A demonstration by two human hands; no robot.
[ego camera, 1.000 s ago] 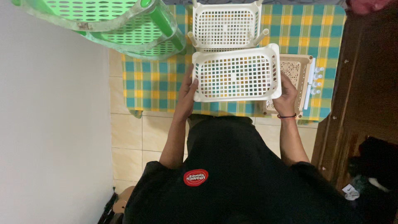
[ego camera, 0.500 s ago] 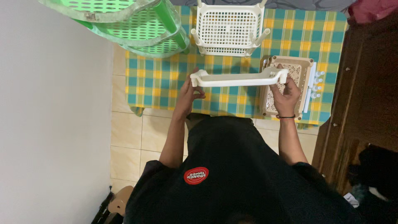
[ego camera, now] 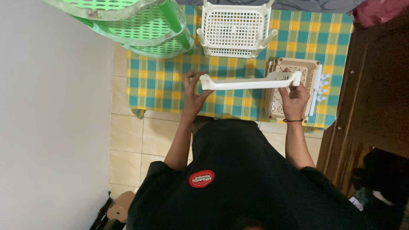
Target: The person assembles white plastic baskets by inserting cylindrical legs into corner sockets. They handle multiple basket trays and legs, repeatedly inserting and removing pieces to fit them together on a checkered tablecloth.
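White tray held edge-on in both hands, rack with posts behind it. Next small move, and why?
Probably carry the white tray forward over the white rack and level it: left hand and right hand hold its ends, and the rack's corner posts stand bare.

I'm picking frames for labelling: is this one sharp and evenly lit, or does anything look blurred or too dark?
Head view: the white tray and both hands, left and right, look sharp; light is soft, no glare; the right side by the wooden cabinet falls into deep shadow; the black shirt shows little detail.

White wall (ego camera: 51, 115), beige tiled floor (ego camera: 140, 140)
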